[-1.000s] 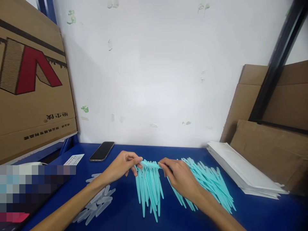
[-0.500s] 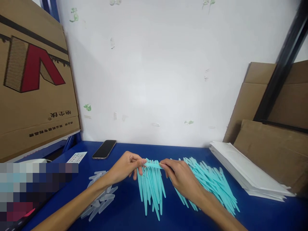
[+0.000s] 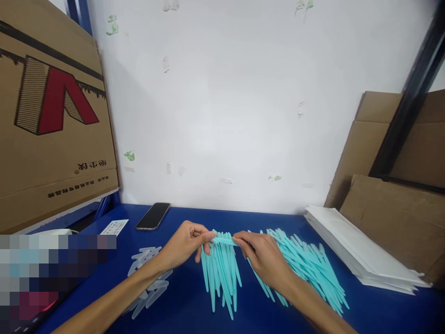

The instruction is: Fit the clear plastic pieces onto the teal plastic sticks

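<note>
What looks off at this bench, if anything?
The cardboard box at left: its lettering reads upside down, so it's probably inverted. The white wall has scattered green and pale marks, maybe residue. The teal stick between left hand and right hand shows no obvious damage.

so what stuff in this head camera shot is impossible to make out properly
All in the head view:
Held strip: both ends, covered by the left hand and right hand.
Right teal pile: part behind the right hand.
Clear pieces: some behind the left forearm.
Card: print too small to read.
Box: cut off by the left edge.
Lower left: pixelated.
</note>
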Demonstrator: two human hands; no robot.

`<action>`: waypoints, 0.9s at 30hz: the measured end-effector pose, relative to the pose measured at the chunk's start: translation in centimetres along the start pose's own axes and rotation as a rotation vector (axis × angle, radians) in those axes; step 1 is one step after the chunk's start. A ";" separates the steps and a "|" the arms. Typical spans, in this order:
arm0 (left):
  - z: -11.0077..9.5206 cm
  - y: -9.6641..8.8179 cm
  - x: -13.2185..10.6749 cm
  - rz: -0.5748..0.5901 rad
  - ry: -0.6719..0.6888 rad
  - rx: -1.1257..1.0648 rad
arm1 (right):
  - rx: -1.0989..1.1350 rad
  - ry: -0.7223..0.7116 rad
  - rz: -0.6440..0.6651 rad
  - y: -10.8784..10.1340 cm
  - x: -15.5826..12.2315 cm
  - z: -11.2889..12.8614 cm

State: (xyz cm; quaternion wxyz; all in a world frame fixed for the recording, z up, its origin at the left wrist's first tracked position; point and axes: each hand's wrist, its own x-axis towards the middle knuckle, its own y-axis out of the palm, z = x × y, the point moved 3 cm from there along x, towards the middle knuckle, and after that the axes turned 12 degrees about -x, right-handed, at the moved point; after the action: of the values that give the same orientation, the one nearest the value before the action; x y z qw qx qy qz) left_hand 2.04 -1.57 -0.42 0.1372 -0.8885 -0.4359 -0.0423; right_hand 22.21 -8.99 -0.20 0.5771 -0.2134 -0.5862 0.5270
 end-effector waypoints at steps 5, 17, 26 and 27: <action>-0.7 -0.2 0.0 -0.009 0.006 0.008 | 0.005 -0.035 0.049 -0.6 -0.1 0.3; -1.5 -1.2 -0.1 -0.025 0.243 0.730 | -0.086 -0.052 0.174 -1.0 -0.5 1.2; 0.4 -7.3 -0.3 -0.197 -0.096 1.091 | -0.573 0.144 0.189 -1.5 0.1 -2.9; 0.5 -7.7 -0.5 -0.211 -0.162 1.113 | -0.612 0.141 0.214 -1.4 0.1 -3.2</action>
State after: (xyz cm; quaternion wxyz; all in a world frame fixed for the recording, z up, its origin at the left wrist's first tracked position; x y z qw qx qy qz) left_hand -4.30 2.64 0.60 0.5458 -0.6345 -0.4877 0.2483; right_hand 25.56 -8.24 0.33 0.4668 -0.4733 -0.6501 0.3680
